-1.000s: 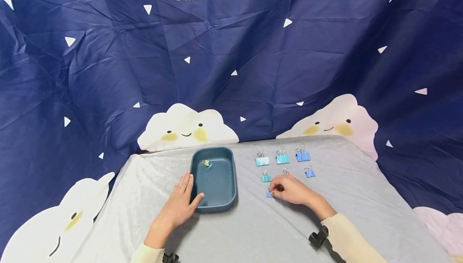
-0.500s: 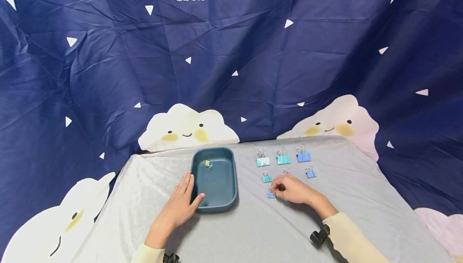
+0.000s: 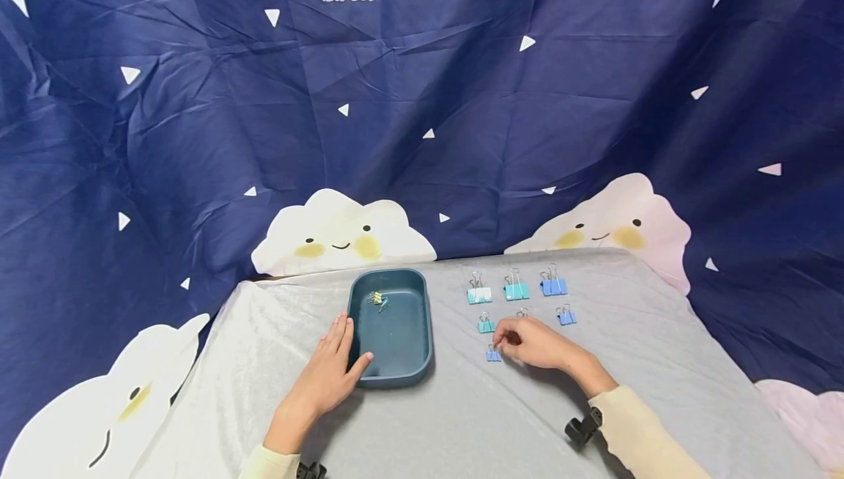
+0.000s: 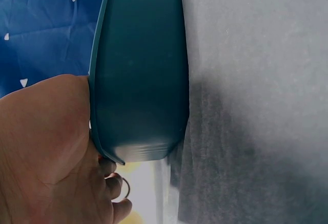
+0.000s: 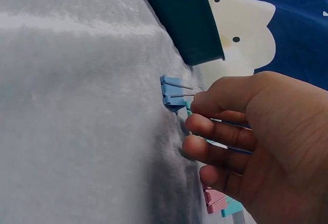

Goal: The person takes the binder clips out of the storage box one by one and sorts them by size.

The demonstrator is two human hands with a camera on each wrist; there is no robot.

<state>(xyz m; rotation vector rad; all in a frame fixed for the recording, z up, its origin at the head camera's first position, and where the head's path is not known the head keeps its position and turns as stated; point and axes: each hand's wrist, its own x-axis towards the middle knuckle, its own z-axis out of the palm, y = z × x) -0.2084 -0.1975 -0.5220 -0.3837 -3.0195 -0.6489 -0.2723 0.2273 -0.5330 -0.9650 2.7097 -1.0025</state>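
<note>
A small blue binder clip (image 3: 493, 354) stands on the grey cloth, its wire handles toward my right hand (image 3: 535, 343). In the right wrist view my thumb tip overlaps the end of a handle of this blue binder clip (image 5: 175, 93); the index fingertip is hidden behind the thumb and the other fingers curl loosely. My left hand (image 3: 324, 376) rests against the dark teal box (image 3: 390, 379), straight fingers along its left side and thumb over the near left rim. The left wrist view has that box (image 4: 141, 70) beside my palm. Tiny yellow and teal pieces (image 3: 378, 300) lie inside it.
Behind my right hand stand a white-and-teal clip (image 3: 479, 294), a large teal clip (image 3: 516, 290) and a large blue clip (image 3: 554, 286). Nearer are a small teal clip (image 3: 486, 326), a pink clip (image 5: 216, 201), mostly hidden in the head view, and another blue clip (image 3: 566, 316).
The small blue clip shifted slightly right, then slightly back left, with my right fingers at it. More of the clip now shows beside the fingertips. My left hand and the box stay in place.
</note>
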